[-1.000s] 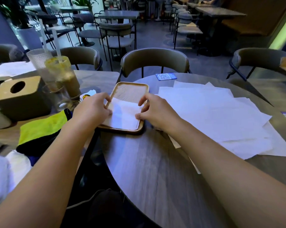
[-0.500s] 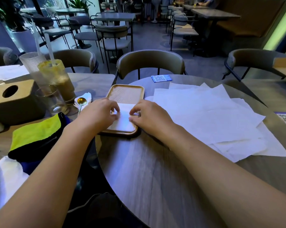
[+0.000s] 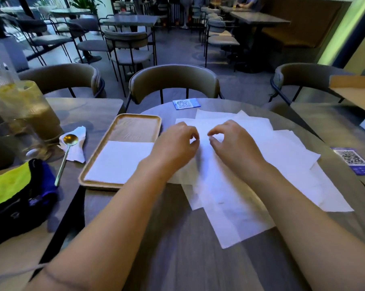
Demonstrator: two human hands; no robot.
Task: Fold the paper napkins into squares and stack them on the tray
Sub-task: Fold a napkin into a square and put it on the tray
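Note:
A folded white napkin square lies flat on the near half of the wooden tray, which sits at the left of the round table. Right of the tray, several unfolded white napkins lie spread and overlapping. Both hands hover over the far part of this pile. My left hand and my right hand have their fingers curled, with the fingertips close together and facing each other just above the top sheet. No sheet is lifted, and neither hand holds anything.
A gold spoon on a crumpled napkin and tall drink glasses stand left of the tray. A black and yellow bag lies at the near left. Blue QR cards sit on the table, with a chair behind it.
Both hands have left the folded napkin on the tray and moved right, over the pile of unfolded napkins. The folded square stays on the tray.

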